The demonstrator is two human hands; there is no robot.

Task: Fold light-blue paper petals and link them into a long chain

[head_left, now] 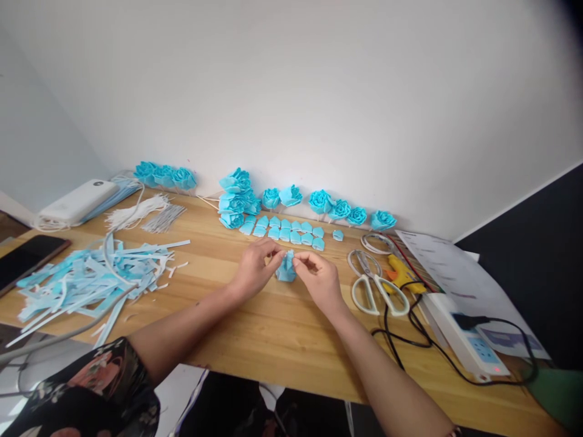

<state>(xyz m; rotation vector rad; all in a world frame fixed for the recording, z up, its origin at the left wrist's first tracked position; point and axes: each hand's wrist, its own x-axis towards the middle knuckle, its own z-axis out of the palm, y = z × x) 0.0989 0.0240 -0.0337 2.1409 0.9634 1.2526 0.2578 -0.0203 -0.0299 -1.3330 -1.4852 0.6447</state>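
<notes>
Left of our white-handled metal scissors (371,272), we hold a small, light-blue piece of thin sheet material (285,271) over the pale wooden tabletop (273,334); we cannot tell whether its lower edge touches the wood. Our left hand (255,270) pinches the upper left edge between thumb and forefinger, and our right hand (319,280) pinches the upper right edge in the same way.

We judge the step in hand to be shaping that edge. To do it well, we should grip only a narrow strip with the fingertips, work both sides evenly and stay gentle, since such thin material could tear or crease in the wrong spot. The body of the piece is best left uncrushed.

As for writing, the white printed paper sheet (455,282) right of the scissors carries lines too small and blurred to read. Nearer to us and right of the scissors, the long white plastic power strip (462,340) shows a red light but no legible brand. Far left of the scissors, the white rounded power bank (75,205) bears no label we can make out.
</notes>
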